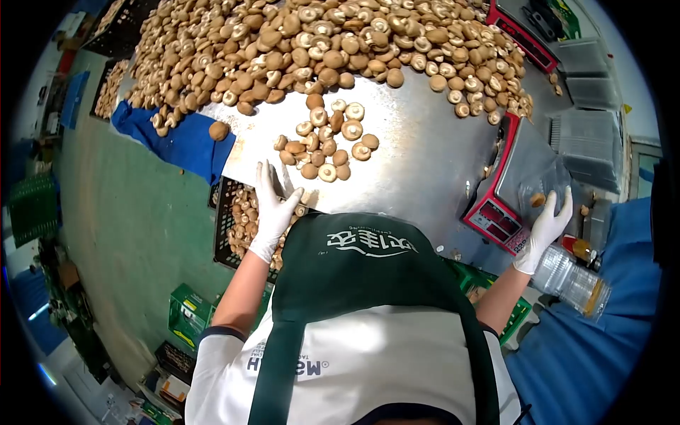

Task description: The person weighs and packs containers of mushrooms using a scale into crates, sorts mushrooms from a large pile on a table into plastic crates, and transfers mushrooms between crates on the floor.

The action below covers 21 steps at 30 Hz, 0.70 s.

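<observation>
My left hand (275, 216), in a white glove, is open with thumb and fingers spread at the table's near edge. It holds nothing and is above a black crate (225, 241) of mushrooms. A small group of brown mushrooms (327, 145) lies on the metal table just beyond it. On the right, my white-gloved right hand (549, 228) is over a red scale (496, 216), fingers apart. Beside its fingertips, a mushroom (538, 200) sits in what looks like a clear plastic tray (533, 185). Whether the fingers touch the tray is unclear.
A large heap of mushrooms (319, 49) covers the table's far side. Blue cloth (170, 145) hangs over the left edge. Stacked clear trays (584, 145) and a second red scale (524, 37) stand at right. Below lie clear plastic containers (570, 280) and a green crate (190, 312).
</observation>
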Tool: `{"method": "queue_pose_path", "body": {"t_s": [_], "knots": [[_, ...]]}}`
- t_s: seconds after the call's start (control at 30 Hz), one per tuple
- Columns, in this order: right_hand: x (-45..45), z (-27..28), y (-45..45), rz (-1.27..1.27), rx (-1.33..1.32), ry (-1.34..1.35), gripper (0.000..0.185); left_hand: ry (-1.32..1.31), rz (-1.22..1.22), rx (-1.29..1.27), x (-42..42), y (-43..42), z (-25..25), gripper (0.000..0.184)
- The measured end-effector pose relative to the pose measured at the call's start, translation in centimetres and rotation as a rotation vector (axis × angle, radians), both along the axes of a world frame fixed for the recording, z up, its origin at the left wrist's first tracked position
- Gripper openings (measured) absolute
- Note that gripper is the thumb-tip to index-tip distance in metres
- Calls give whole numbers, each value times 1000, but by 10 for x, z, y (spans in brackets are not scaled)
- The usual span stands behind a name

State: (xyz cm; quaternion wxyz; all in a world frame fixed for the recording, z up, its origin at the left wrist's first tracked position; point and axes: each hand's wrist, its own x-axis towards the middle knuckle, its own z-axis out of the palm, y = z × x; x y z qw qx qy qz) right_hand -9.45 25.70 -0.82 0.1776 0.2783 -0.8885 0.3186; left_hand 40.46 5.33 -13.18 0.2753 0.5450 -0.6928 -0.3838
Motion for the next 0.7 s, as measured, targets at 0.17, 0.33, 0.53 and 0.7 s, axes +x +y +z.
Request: {"method": "queue_pose_path", "body": {"t_s": [0.17,0.33,0.53,0.7], "knots": [[97,2,-114,451,-108,-306,25,-195,-32,-60,-19,-2,-7,105],[207,-87,-211,892,254,-568,26,-116,-6,-60,-24,-3,-6,100],[214,-97,-234,820,23,-1122,17,65,89,-22,-10,4,-18,88],[137,-13,-156,495,-231,-723,23,137,99,-70,-18,3,-21,78]]}}
